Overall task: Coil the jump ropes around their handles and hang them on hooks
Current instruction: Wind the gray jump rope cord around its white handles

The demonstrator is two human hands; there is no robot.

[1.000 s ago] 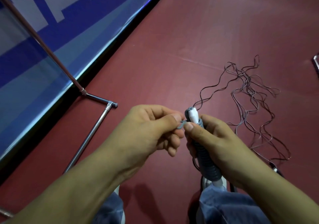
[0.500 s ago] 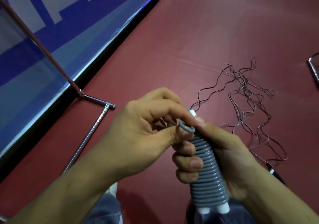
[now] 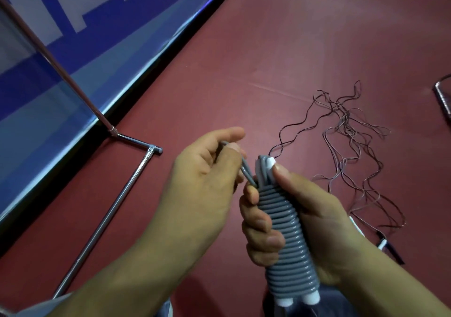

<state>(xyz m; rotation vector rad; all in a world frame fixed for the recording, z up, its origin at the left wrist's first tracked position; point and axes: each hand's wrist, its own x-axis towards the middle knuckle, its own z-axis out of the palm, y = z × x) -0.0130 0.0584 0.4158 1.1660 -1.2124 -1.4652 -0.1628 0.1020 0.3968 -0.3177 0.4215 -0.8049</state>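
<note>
The grey jump rope (image 3: 284,238) is wound in tight, even turns around a pair of white handles (image 3: 310,298), whose ends poke out below the coil and again at the top. The bundle stands nearly upright in front of the person, above the floor, held in the right hand (image 3: 314,221). That hand is wrapped round the coil, with the fingers curled over its left side and the thumb pressed against the white tip at the top.

The left hand (image 3: 207,182) is just beside it and pinches the free end of the rope (image 3: 246,172) between thumb and forefinger. This short grey stretch runs down at a slant to the top of the coil, where a few strands cross over the handle tips.

Beyond the hands lies a red floor (image 3: 292,48). To the right, a tangle of thin dark cords (image 3: 346,131) sprawls across it in loose waves. One cord leads toward the bundle, and others trail down to a small black-and-white handle (image 3: 383,242) lying near the right wrist. A dark object (image 3: 444,97) sits at the right edge, cut off by the frame and too little of it shows to tell what it is.

To the left, a chrome rack base (image 3: 109,216) rests on the floor, its upright pole rising toward the upper left corner. Behind it stands a blue-and-white banner (image 3: 73,48).
</note>
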